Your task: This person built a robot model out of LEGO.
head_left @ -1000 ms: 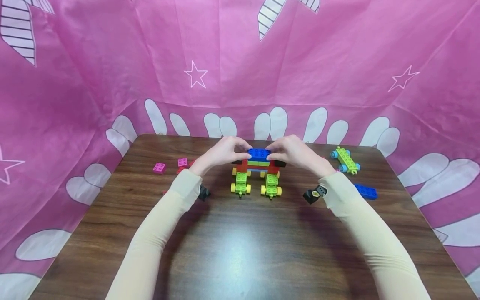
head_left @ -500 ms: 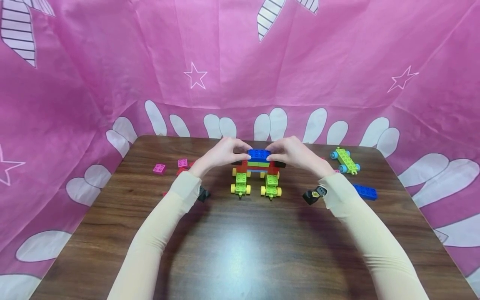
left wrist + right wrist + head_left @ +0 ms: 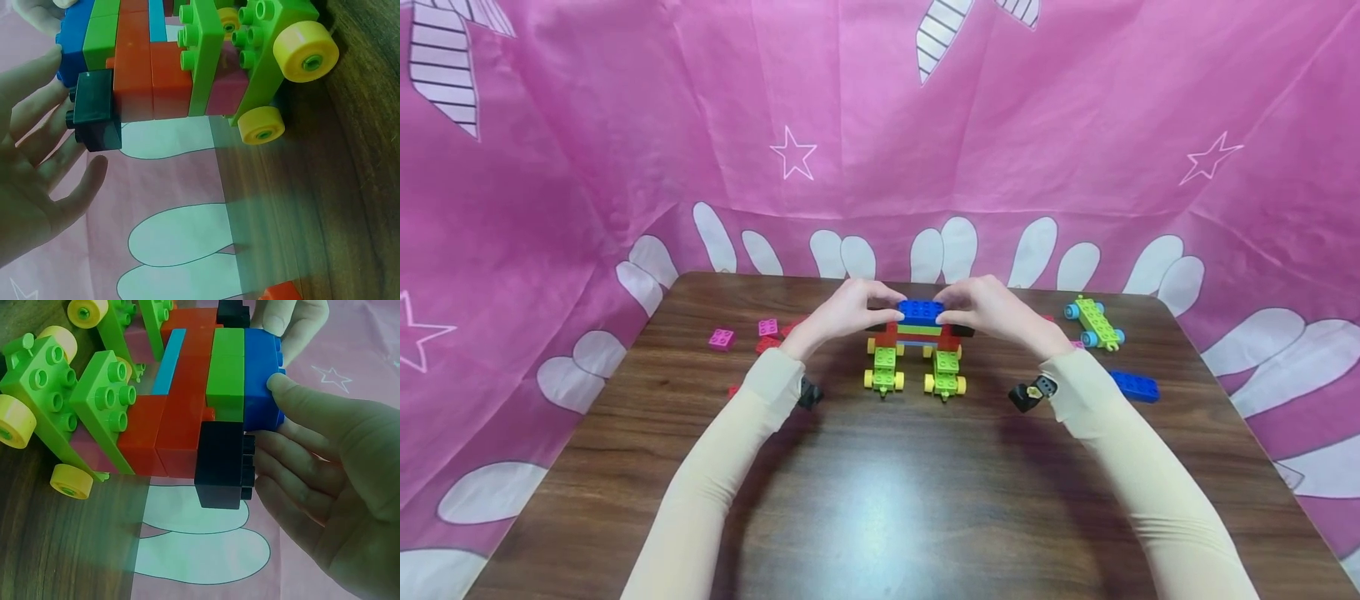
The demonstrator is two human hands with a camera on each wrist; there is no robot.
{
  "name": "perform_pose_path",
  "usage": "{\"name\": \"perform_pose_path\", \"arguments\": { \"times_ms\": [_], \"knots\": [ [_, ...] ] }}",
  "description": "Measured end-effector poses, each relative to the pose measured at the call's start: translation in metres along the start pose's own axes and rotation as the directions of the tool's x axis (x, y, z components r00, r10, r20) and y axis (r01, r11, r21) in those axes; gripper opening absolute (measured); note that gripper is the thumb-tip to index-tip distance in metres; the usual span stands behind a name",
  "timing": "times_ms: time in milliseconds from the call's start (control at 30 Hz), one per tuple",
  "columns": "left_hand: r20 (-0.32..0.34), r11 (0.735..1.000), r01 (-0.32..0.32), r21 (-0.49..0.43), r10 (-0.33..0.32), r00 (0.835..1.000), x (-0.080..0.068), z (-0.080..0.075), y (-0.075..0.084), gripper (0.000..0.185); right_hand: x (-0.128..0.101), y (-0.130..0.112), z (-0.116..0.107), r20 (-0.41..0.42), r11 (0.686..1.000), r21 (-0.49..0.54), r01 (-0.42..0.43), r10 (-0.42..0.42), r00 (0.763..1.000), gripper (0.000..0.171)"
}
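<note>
Both hands close on the blue brick (image 3: 920, 312) that tops the brick build (image 3: 916, 346) at the middle of the worktop (image 3: 880, 492). From the head camera, the left hand (image 3: 842, 312) pinches its left end and the right hand (image 3: 992, 308) its right end, fingertips curled over the top. Directly below the grip run a green layer, red bricks and two green wheeled bases with yellow wheels. Off to the left of the grip lie loose pink bricks (image 3: 722, 338); to the right, well apart, sit a green wheeled chassis (image 3: 1096, 322) and another blue brick (image 3: 1135, 386).

At the left wrist, the left hand (image 3: 37, 181) has its fingers fairly straight and spread beside a black brick (image 3: 95, 119) that juts from the build's end; a fingertip at the top edge touches the blue brick (image 3: 75, 37).

At the right wrist, the right hand (image 3: 331, 481) presses its thumb against the blue brick (image 3: 261, 375), with the other fingers lying along the black brick (image 3: 220, 461) on that end.

To seat the top brick well, I judge that pressure should be even from both ends and straight down onto the studs, with the wheeled bases kept from rolling, and no side load on the overhanging black bricks, which look easiest to knock loose.
</note>
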State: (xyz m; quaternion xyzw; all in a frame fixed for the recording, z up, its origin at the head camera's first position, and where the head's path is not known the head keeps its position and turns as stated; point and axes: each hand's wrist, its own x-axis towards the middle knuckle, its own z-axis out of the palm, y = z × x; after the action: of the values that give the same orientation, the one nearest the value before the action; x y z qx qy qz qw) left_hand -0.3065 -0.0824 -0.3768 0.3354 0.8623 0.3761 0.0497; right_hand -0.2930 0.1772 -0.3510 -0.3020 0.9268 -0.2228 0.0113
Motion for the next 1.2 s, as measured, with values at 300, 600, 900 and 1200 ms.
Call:
{"name": "perform_pose_path", "arguments": {
  "times_ms": [300,600,900,1200],
  "knots": [
    [-0.033,0.999,-0.001,0.048,0.003,0.999,0.000,-0.001,0.000,0.035,0.000,-0.002,-0.001,0.001,1.000,0.028,-0.014,0.014,1.000,0.033],
    [-0.029,1.000,0.008,0.027,-0.007,1.000,-0.003,0.002,-0.003,0.035,-0.002,-0.004,0.003,-0.016,0.999,-0.024,0.040,-0.041,0.999,0.030],
    [-0.027,0.999,0.015,-0.030,-0.016,1.000,-0.007,0.003,-0.006,0.037,-0.008,0.000,0.010,-0.063,0.990,-0.082,0.112,-0.117,0.991,0.034],
    [-0.010,0.999,0.036,-0.013,-0.036,0.999,-0.004,0.004,-0.004,0.038,-0.021,0.007,0.010,-0.147,0.995,-0.051,0.090,-0.097,0.984,0.042]
  ]
}}
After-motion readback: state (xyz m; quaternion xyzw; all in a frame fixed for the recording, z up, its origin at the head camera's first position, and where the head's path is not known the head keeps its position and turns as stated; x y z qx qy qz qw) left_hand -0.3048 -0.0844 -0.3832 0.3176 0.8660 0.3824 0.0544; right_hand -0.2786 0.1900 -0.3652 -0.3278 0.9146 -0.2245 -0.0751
